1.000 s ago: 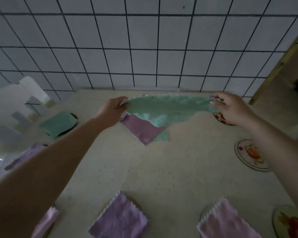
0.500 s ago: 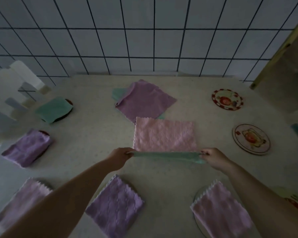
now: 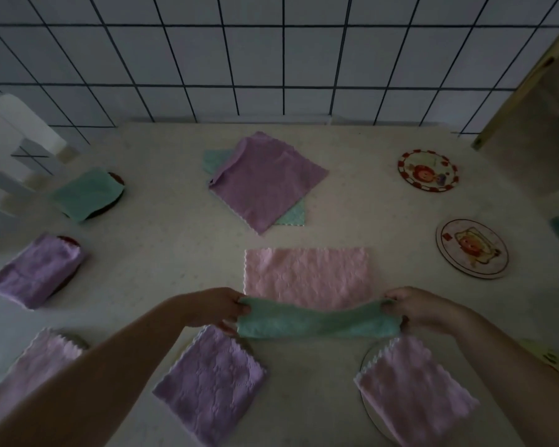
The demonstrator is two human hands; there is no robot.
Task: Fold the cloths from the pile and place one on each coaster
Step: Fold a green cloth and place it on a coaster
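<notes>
Stretching between the two hands, the green cloth (image 3: 317, 321) is now held as a narrow doubled band just above the worktop (image 3: 175, 253); half a second ago it was seen only as a thin edge, and a second ago it was lifted open at the far pile. The left hand (image 3: 213, 309) is closed on one end and the right hand (image 3: 413, 309) on the other, fingers curled round the fabric. A first fold is therefore judged to be done, with a second fold and the placing still to come.

Just beyond the hands a pink cloth (image 3: 305, 274) lies flat. Farther off, the pile (image 3: 265, 180) is reduced to a purple cloth over a green one. Beyond the right hand, two bare coasters (image 3: 427, 170) (image 3: 471, 248) are waiting, so either is a likely target. Folded cloths are already laid beside and beneath the hands; the coasters under some of them are hardly visible in the dim light, so full coverage cannot be confirmed.
</notes>
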